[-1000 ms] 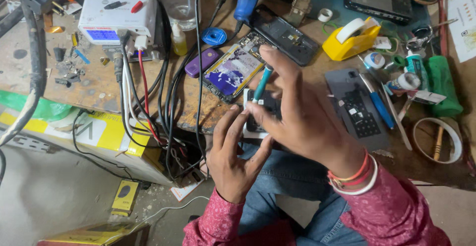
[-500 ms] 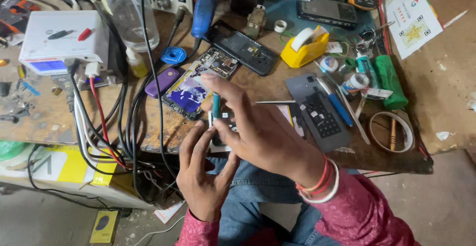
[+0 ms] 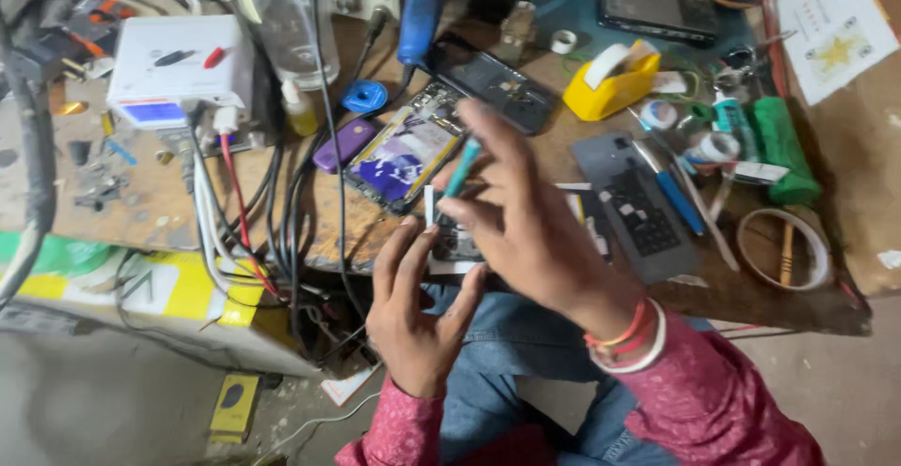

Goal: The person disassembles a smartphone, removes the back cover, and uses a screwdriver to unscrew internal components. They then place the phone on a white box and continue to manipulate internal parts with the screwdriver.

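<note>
My right hand (image 3: 530, 231) grips a thin teal-handled tool (image 3: 462, 169), its tip pointing down at a small dark circuit board or phone part (image 3: 458, 239) at the table's front edge. My left hand (image 3: 413, 302) steadies that part from below, fingers up along its left side. Most of the part is hidden behind both hands. Just beyond lies an opened phone (image 3: 402, 158) with a purple and yellow inside. A dark phone back (image 3: 496, 81) rests farther away.
A wooden workbench (image 3: 169, 213) holds a white power supply (image 3: 178, 72) with red and black leads, a yellow tape dispenser (image 3: 612, 79), a grey pad (image 3: 638, 205) with small parts, a green roll (image 3: 781, 147) and a tape ring (image 3: 784, 248). Cables (image 3: 282, 231) hang off the front edge.
The view has shifted slightly over the bench. Both hands stay on the small part, and the right hand has tilted the teal tool a little; its fingers look blurred from motion.
</note>
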Motion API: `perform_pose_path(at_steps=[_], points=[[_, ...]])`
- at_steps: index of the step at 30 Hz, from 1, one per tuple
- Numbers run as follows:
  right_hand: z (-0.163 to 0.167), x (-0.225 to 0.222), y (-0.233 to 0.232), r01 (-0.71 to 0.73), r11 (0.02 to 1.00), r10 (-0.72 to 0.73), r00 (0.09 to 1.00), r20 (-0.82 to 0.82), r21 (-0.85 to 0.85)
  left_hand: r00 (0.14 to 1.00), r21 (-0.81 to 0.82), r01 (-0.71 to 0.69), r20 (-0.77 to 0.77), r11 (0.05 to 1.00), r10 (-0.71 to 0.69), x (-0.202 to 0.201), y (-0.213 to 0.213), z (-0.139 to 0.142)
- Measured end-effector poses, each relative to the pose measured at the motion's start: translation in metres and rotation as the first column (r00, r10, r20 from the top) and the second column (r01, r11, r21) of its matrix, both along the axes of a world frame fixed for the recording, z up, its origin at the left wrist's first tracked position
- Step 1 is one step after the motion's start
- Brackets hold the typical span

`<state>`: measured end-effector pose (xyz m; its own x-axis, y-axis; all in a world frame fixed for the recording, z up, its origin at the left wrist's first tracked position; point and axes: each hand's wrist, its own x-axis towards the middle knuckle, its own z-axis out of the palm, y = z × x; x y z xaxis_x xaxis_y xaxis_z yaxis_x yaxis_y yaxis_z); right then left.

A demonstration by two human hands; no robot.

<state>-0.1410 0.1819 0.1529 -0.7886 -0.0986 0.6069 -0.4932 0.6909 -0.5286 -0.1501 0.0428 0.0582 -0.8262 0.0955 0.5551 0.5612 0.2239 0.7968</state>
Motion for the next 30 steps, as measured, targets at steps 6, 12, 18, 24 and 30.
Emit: perform_pose_path(at_steps=[6,12,18,24,30], points=[[-0.018,-0.005,0.027,0.078,0.944,-0.028,0.987,0.157,-0.321,1.000,0.007,-0.003,-0.017,1.000,0.003,-0.002,0.003,0.002],[-0.026,-0.009,0.030,0.053,0.966,-0.020,0.991,0.129,-0.252,1.000,-0.005,0.003,-0.013,1.000,-0.003,-0.002,0.003,0.001],[-0.024,-0.010,0.029,0.058,0.973,-0.029,0.991,0.132,-0.222,1.000,-0.009,0.008,-0.007,1.000,-0.008,-0.002,0.002,0.000],[-0.024,-0.009,0.029,0.062,0.980,-0.039,0.992,0.123,-0.188,1.000,-0.020,0.004,0.002,1.000,-0.004,-0.002,0.002,0.000],[-0.017,-0.013,0.021,0.065,0.988,-0.054,0.995,0.086,-0.139,1.000,-0.021,0.000,0.005,1.000,0.000,-0.001,0.002,0.001]])
